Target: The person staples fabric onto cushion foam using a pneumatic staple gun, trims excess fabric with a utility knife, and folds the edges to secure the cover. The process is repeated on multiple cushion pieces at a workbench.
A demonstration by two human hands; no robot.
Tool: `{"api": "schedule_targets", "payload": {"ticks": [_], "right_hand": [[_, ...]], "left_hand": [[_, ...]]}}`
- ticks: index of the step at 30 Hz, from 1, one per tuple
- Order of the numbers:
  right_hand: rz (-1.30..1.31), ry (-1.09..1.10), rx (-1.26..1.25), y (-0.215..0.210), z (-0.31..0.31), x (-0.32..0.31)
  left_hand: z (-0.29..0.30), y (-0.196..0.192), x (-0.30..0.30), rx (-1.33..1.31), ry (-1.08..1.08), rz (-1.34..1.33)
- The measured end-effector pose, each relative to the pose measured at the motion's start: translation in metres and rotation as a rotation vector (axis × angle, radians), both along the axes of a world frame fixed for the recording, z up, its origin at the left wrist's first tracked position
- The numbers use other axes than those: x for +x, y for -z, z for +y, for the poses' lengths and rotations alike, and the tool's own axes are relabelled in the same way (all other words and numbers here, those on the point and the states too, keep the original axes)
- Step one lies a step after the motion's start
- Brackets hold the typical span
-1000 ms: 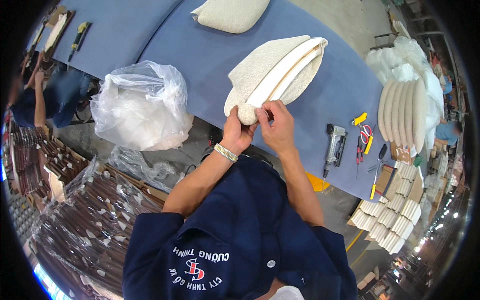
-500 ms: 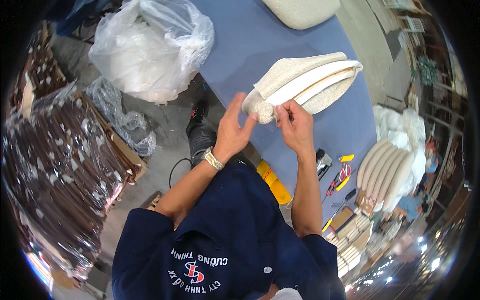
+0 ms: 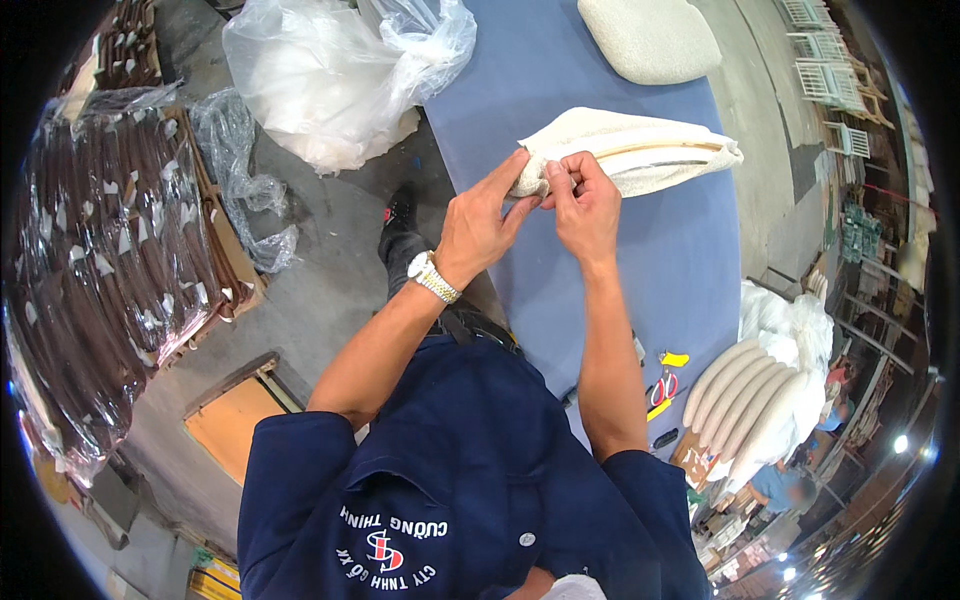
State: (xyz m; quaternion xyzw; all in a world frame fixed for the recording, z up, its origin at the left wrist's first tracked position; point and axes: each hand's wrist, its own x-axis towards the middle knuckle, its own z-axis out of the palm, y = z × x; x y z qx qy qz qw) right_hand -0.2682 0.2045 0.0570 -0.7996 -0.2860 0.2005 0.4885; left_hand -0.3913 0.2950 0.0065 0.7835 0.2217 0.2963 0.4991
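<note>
A cream fabric-covered cushion [image 3: 650,175] stands on its edge on the blue-topped table, its open side facing up. Along that side a pale strip and some white filling show between the fabric edges. My left hand [image 3: 482,228] grips the cushion's left end, fingers along the outside and thumb beneath. Right beside it, my right hand [image 3: 587,208] pinches the fabric edge at the same end between thumb and fingers. Whether the right fingers hold anything besides fabric is hidden.
Beyond lies another cream cushion [image 3: 650,40] on the table [image 3: 540,275]. Red-and-yellow pliers [image 3: 662,388] rest near my right forearm, with a stack of cushions [image 3: 745,400] farther right. To the left are a clear plastic bag [image 3: 320,90] and plastic-wrapped brown parts [image 3: 110,250].
My left hand has closed from an open pose onto the cushion's end. The cushion has tipped and its fabric edges lie closer together, showing less white. My view has shifted.
</note>
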Motion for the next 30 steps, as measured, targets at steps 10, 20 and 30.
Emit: {"api": "schedule_targets", "payload": {"ticks": [10,20,30], "right_hand": [[0.072,0.11,0.196,0.009,0.0,-0.001],[-0.164,0.183,-0.043,0.004,-0.075,-0.039],[-0.159,0.257,-0.32,0.022,-0.118,-0.082]], "left_hand": [[0.01,-0.016,0.008,0.015,0.082,0.107],[-0.054,-0.014,-0.011,0.176,0.133,0.051],[-0.106,0.064,-0.025,-0.034,0.108,0.102]]}}
